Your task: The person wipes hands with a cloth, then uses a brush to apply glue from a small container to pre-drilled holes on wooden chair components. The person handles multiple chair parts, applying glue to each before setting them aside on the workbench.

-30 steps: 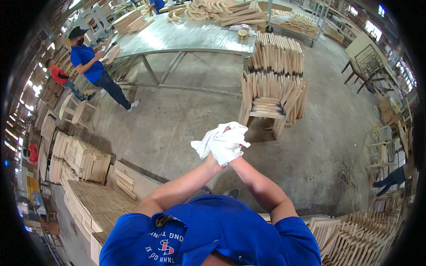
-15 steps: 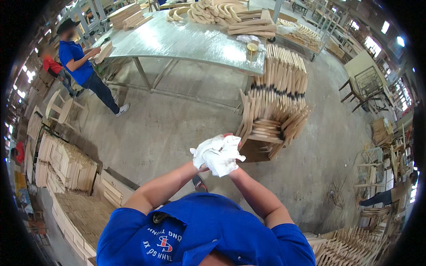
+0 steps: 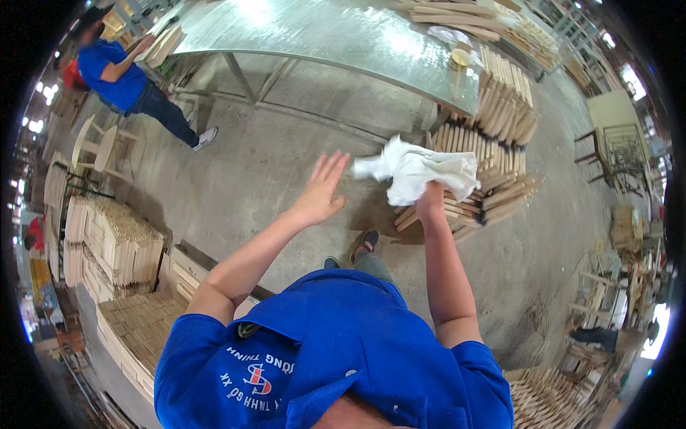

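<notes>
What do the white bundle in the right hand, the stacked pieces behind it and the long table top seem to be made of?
White bundle: soft cloth, likely cotton; it folds and droops from the right hand.
Stacked pieces: pale bare wood, seemingly unfinished, matte with visible edges.
Table top: probably sheet metal; grey, shiny, reflecting light.

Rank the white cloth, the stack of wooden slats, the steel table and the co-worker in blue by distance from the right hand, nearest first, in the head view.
1. White cloth: gripped in the right hand.
2. Stack of wooden slats: just beyond it, on the floor.
3. Steel table: farther ahead.
4. Co-worker in blue: far left.
</notes>
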The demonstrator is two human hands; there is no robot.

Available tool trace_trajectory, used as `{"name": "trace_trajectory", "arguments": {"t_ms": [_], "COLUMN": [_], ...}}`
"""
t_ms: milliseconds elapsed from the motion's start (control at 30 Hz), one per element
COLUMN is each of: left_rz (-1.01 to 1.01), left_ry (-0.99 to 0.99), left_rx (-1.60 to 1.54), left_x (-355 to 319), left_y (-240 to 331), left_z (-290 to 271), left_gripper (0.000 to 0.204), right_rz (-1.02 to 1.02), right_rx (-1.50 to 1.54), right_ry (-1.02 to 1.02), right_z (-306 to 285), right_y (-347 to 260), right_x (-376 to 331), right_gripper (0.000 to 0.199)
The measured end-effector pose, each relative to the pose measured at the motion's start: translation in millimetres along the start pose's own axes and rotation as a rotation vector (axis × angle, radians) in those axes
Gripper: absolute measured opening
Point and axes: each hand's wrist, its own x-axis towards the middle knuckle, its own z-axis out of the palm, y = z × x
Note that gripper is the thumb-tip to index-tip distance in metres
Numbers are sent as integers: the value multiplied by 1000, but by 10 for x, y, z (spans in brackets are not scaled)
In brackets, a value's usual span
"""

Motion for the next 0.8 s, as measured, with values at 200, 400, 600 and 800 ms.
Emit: {"name": "trace_trajectory", "arguments": {"t_ms": [200,400,600,800], "left_rz": [56,-187,206,-109], "left_ry": [78,-359,-136,324], "left_rx": [499,318,667,-361], "left_x": [807,1510,1865,2303], "left_y": [86,-515,-688,-977], "left_z": [102,61,-319,-587], "left_gripper": [70,59,50,42], "right_rz": [-629,223,731,360], "right_rx": [-745,413,496,540], "right_ry": [-267,-521,-601,-823], "right_z": [911,1216,1332,1197], "right_y": [678,576,675,621], "right_x": [580,1539,2207,3109], "right_gripper": [40,34,34,35]}}
